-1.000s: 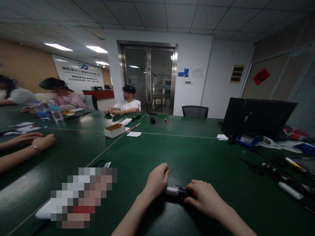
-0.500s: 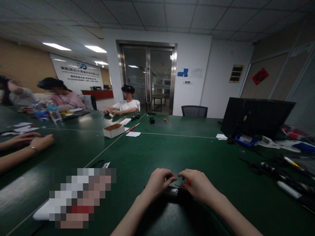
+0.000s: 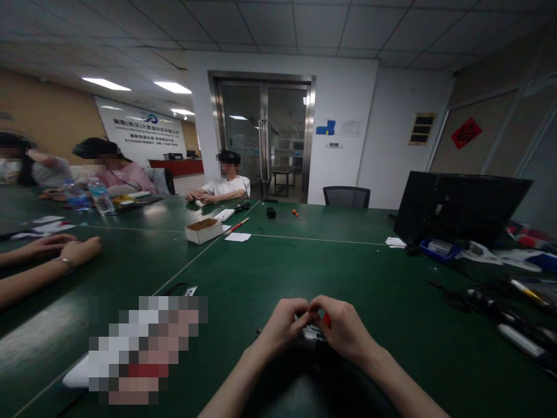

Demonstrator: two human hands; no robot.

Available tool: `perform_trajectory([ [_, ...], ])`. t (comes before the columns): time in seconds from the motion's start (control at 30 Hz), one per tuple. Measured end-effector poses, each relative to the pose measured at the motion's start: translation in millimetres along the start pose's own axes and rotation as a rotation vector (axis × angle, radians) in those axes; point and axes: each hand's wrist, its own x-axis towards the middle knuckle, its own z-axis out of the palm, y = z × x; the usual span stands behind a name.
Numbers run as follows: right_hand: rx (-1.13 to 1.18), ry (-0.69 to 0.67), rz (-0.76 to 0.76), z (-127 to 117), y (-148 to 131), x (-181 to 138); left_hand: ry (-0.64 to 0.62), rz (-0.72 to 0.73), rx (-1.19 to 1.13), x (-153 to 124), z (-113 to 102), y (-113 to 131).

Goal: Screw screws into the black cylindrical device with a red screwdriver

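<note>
The left hand [image 3: 282, 322] and right hand [image 3: 343, 325] met, fingers curled, by one half-hidden tube [image 3: 311, 337], any pinch impossible to tell.

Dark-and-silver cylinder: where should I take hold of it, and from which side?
Probably the middle of the cylinder, from the near side: it looks rounded, seems to lie crosswise, and shows there between the left grip and right grip. Much is hidden.
</note>
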Motion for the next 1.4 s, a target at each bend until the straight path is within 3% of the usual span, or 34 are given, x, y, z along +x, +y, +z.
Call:
perform_trajectory([
  [0.3, 0.126, 0.011, -0.006, 4, -2, 0, -0.013, -0.008, 0.016, 1, 1, 3],
  [0.5, -0.072, 0.016, 0.129, -14, 13, 1, 0.091, -0.06, 0.185, -3, -16, 9],
  [0.7, -0.217, -0.266, 0.211, -21, 33, -2, -0.169, -0.144, 0.297, -9, -23, 15],
  [0.87, -0.225, -0.333, 0.188, -4, 37, 4, -0.316, -0.213, 0.333, -10, -25, 14],
  [1.03, -0.282, -0.339, 0.203, 5, 36, 13, -0.336, -0.242, 0.346, -9, -25, 13],
  [1.4, -0.448, -0.376, 0.224, -3, 27, 8, -0.345, -0.238, 0.376, -9, -24, 16],
])
